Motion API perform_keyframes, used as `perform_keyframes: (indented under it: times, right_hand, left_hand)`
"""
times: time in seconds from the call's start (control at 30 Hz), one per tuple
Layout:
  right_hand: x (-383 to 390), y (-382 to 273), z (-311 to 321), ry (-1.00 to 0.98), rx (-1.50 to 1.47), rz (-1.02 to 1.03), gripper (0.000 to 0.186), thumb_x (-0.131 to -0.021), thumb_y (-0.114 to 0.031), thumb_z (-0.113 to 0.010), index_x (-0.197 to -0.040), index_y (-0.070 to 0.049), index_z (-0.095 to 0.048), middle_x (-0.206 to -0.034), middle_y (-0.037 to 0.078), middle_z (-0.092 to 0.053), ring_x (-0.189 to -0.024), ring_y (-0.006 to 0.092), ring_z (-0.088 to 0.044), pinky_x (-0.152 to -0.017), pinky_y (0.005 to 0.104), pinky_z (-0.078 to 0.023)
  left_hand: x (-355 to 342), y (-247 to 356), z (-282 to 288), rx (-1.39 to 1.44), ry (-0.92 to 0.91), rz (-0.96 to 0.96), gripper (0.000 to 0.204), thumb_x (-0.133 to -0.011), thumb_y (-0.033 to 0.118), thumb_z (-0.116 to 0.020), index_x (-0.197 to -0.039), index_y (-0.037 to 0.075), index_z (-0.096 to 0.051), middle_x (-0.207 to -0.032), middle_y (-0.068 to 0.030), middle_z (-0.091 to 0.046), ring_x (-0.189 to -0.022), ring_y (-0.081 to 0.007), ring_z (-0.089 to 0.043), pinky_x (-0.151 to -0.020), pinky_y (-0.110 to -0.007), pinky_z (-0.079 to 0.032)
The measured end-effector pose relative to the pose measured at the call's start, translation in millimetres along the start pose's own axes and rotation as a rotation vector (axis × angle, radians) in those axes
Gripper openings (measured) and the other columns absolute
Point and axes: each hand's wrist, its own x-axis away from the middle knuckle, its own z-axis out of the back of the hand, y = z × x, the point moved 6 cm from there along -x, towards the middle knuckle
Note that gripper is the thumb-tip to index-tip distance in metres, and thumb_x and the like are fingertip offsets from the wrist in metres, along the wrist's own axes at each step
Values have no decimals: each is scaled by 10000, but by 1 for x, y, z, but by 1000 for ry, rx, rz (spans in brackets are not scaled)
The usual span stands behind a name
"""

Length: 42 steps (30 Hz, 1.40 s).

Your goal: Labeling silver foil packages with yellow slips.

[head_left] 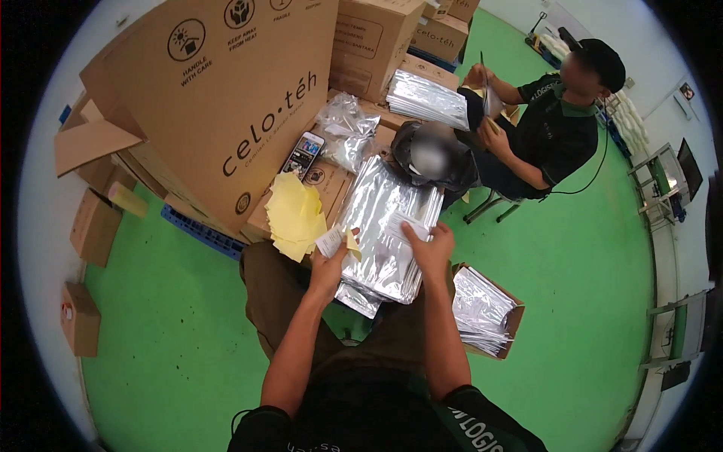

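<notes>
A stack of shiny silver foil pouches (380, 260) lies in front of me. My left hand (328, 267) is closed on a small white label (329, 242) and a scrap of yellow backing paper (353, 245), over the stack's left edge. At the stack's right side, my right hand (434, 248) has its thumb on another white label (399, 224) lying against the top pouch. Its other fingers are curled and partly hidden. A heap of yellow paper sheets (294, 215) sits just left of my left hand.
Beyond the heap are a phone (304, 156) and a clear plastic bag (346, 132). A large cardboard box (218, 98) rises at left. An open carton (514, 331) of silver pouches stands at right. A black bag (410, 143) lies behind the stack. A seated co-worker (561, 128) handles papers at far right.
</notes>
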Motion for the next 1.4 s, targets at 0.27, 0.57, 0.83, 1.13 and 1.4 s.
perform_keyframes:
  times: [0.27,0.57,0.83,1.13,1.4]
  right_hand:
    - [-4,-25,-38,-29,439,-16,687,-656,-559,-756,-963,51,-682,-1473,294,-223,-1395,442,-109,-1084,596,-156]
    - [3,9,5,113,366,1,338,-707,-321,-761,-813,-10,-682,-1379,208,-398,-1319,403,-260,-1058,589,-150]
    - [10,9,2,163,297,-77,391,-668,-361,-792,-845,-26,-693,-1247,146,-512,-1230,343,-361,-1039,545,-183]
    - [12,37,5,13,163,-315,323,-656,-345,-812,-791,-67,-719,-1015,119,-626,-1065,311,-499,-919,479,-288]
    - [14,65,-3,28,-1,-324,202,-749,-261,-724,-719,-66,-681,-907,145,-628,-1006,320,-536,-864,450,-324]
  left_hand:
    - [-11,-42,22,-226,95,84,380,-978,81,-470,-1331,-48,-410,-1266,-136,-579,-1165,-227,-557,-939,-333,-473]
    - [-6,-39,18,-154,109,36,371,-948,142,-573,-1269,-33,-512,-1151,-96,-613,-1011,-170,-580,-876,-293,-454]
    - [-3,-32,8,-235,35,27,371,-976,90,-478,-1320,-44,-438,-1292,-147,-556,-1186,-238,-545,-969,-347,-453]
    - [26,-34,-13,-110,-202,82,134,-886,19,-537,-1019,3,-543,-1176,-216,-574,-1046,-323,-606,-958,-401,-479]
    - [12,13,19,-400,155,-247,284,-919,40,-537,-1182,-62,-509,-1026,-175,-654,-846,-232,-658,-716,-321,-546]
